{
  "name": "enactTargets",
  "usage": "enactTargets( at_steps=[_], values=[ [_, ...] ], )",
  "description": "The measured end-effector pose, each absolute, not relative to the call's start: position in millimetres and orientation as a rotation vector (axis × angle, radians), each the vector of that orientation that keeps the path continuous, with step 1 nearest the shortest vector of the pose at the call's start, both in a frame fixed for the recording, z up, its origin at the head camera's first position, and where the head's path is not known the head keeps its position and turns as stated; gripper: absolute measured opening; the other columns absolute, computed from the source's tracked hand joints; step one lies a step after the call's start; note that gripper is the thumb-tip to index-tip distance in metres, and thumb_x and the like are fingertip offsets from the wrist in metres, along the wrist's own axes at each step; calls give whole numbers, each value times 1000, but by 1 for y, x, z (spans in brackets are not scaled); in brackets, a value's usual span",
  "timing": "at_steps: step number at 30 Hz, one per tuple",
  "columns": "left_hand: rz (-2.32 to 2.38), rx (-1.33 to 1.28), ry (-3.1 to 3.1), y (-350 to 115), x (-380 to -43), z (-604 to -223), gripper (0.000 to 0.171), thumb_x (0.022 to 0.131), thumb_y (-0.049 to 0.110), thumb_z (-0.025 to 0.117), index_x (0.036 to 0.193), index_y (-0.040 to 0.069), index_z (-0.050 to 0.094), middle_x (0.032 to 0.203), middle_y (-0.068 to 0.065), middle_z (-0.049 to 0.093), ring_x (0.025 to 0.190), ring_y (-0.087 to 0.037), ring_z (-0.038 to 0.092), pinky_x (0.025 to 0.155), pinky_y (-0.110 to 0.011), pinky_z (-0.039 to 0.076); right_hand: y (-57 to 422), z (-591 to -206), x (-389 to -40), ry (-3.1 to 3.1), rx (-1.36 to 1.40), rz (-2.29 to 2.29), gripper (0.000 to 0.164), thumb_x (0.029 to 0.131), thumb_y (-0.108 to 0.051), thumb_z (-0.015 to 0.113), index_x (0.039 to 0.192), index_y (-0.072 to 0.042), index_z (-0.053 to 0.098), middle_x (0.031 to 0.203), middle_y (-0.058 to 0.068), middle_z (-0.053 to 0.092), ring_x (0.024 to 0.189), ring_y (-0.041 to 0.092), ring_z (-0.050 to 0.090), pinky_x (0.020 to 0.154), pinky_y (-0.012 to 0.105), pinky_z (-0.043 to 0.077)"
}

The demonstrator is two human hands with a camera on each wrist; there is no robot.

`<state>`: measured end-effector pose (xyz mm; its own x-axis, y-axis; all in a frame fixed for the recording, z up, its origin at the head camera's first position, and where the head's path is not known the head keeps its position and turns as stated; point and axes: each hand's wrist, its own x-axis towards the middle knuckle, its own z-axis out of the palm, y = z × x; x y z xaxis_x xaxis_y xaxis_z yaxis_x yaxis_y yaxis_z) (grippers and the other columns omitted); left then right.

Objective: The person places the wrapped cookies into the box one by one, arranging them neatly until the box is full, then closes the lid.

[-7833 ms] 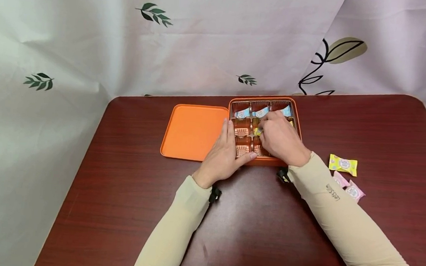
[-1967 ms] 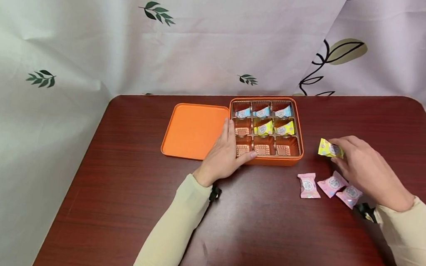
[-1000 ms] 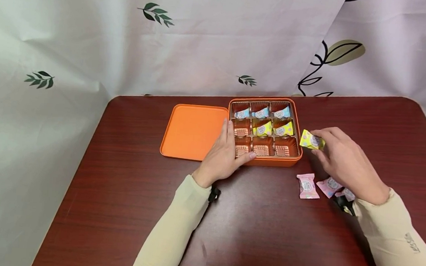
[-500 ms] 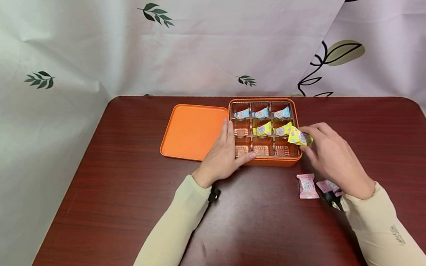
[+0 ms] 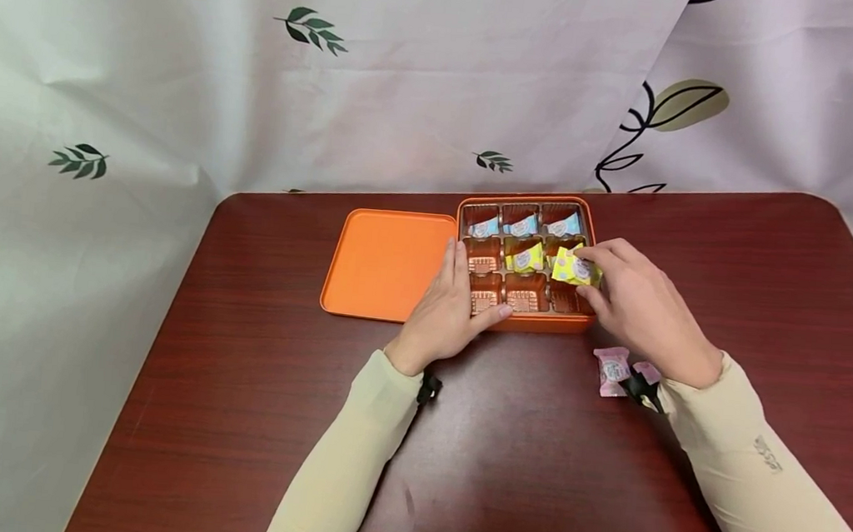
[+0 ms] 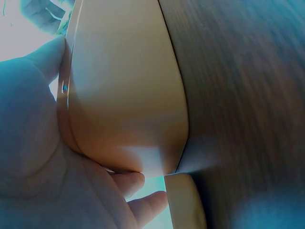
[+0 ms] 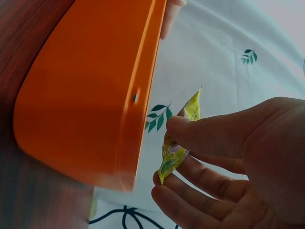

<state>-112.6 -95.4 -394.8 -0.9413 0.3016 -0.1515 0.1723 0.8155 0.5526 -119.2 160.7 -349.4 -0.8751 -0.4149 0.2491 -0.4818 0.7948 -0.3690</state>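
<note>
A yellow wrapped candy (image 5: 571,267) is pinched between the thumb and fingers of my right hand (image 5: 645,304), over the right side of an orange box (image 5: 542,320). In the right wrist view the held candy (image 7: 177,152) hangs clear of the box wall (image 7: 90,95). My left hand (image 5: 443,319) rests against the box's front left corner, fingers straight along its left side and thumb on the front rim. Blue candies (image 5: 521,226) fill the back row of compartments. A yellow candy (image 5: 525,259) sits in the centre compartment; the middle-right one is partly covered by the held candy.
An orange lid (image 5: 389,265) lies left of the box, beside it. Near the right wrist is a pink candy (image 5: 611,371), with another pink candy (image 5: 646,371) partly hidden by the wrist camera. A patterned cloth (image 5: 410,89) hangs behind the table.
My right hand took the yellow candy from the table's right side and carried it left over the box. Its forearm now covers some pink candies. The left hand stayed in place.
</note>
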Motion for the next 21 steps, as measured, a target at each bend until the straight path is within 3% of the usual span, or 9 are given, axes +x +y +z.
enactTargets(
  at_steps=[6, 13, 21],
  values=[
    [813, 363, 2770, -95, -113, -395, 108, 96, 63, 53, 158, 2, -11, 166, -17, -17, 153, -26, -3, 122, -42, 15, 151, -349, -122, -2812, 733, 663, 43, 85, -3, 78, 124, 6, 63, 115, 19, 62, 97, 31, 60, 82, 49, 51],
    [826, 360, 2785, -95, -113, -396, 109, 96, 62, 55, 159, 0, -9, 166, -18, -16, 153, -25, -4, 121, -42, 15, 139, -349, -125, -2816, 740, 679, 44, 85, -4, 79, 125, 5, 64, 115, 17, 62, 93, 29, 58, 80, 46, 50],
    [813, 367, 2790, -95, -114, -395, 109, 96, 62, 55, 158, -1, -10, 166, -20, -14, 153, -26, -4, 122, -41, 15, 129, -351, -130, -2831, 747, 712, 42, 87, -4, 76, 126, 5, 64, 119, 17, 62, 102, 32, 60, 86, 49, 50]
  ],
)
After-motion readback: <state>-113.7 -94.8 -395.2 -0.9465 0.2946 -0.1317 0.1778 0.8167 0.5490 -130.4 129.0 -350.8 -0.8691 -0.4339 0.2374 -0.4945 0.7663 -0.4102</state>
